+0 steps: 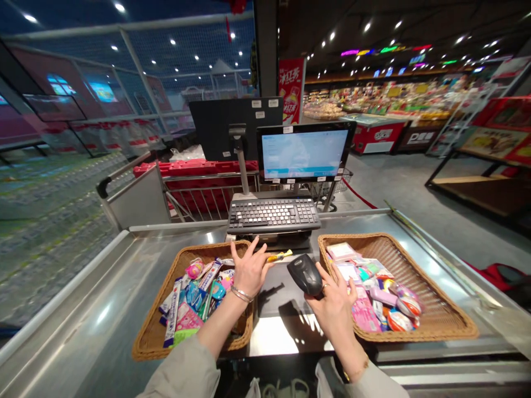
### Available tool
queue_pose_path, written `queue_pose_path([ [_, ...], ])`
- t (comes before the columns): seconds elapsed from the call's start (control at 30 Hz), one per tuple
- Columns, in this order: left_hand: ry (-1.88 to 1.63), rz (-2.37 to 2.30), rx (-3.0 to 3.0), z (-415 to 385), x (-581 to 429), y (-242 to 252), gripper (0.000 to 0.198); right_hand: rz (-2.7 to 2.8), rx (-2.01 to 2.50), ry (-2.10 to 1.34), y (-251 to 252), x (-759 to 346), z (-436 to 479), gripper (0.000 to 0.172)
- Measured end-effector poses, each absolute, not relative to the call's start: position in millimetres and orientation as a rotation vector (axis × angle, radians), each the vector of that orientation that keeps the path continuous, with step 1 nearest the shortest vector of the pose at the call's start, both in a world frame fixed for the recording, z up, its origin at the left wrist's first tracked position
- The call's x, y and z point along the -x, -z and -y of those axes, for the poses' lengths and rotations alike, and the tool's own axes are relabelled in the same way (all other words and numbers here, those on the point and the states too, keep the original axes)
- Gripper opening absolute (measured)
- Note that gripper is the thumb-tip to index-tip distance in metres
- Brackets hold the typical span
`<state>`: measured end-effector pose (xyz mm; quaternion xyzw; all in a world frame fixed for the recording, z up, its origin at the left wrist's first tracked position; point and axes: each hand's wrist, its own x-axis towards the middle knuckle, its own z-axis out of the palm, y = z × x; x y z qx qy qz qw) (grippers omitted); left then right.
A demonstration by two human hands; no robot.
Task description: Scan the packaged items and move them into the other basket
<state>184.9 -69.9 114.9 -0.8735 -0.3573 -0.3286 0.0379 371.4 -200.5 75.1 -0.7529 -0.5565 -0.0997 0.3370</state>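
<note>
We've got the left hand (pixel 250 271) with fingers spread wide, and one yellow stick (pixel 279 256) touching or just beside them; we can't tell which, and no firm grip shows. The right hand (pixel 334 307) has its fingers wrapped round one black scanner (pixel 305 275). Each hand sits near one of two wicker baskets on the steel counter (pixel 120 293): the left basket (pixel 153 331) and the right basket (pixel 440 301). Both are heaped with packets (pixel 385 298), too overlapped for us to count. Farther off: one keyboard (pixel 274 214), one lit screen (pixel 305 152), and one dark screen back (pixel 236 127).

Risks, as we judge them: with no firm grip, the stick could roll away across the counter. A knock from a wrist could spill packets over a basket rim. A loose hold could drop the scanner.
</note>
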Motion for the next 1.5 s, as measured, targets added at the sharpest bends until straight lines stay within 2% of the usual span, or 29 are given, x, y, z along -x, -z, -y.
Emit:
queue_pose_path([
  [0.3, 1.043, 0.999, 2.745, 69.5, -207.7, -116.6, 0.011, 1.329, 2.005, 0.337, -75.4, -389.0, 206.4, 0.017],
  [0.5, 1.002, 0.925, 2.772, 69.4, -225.5, -116.4, 0.013, 1.252, 2.050, 0.317, -75.9, -401.9, 214.6, 0.029],
  [0.7, 0.995, 0.859, 2.807, 72.0, -245.4, -122.9, 0.012, 1.190, 2.052, 0.380, -75.0, -415.6, 223.8, 0.023],
  [1.13, 1.063, 0.639, 2.865, 72.2, -298.0, -126.3, 0.010, 0.950, 2.119, 0.478, -73.3, -453.4, 242.7, 0.041],
  [1.5, 1.000, 0.497, 3.027, 78.2, -340.9, -113.7, 0.013, 0.780, 2.168, 0.516, -69.5, -487.4, 260.1, 0.040],
])
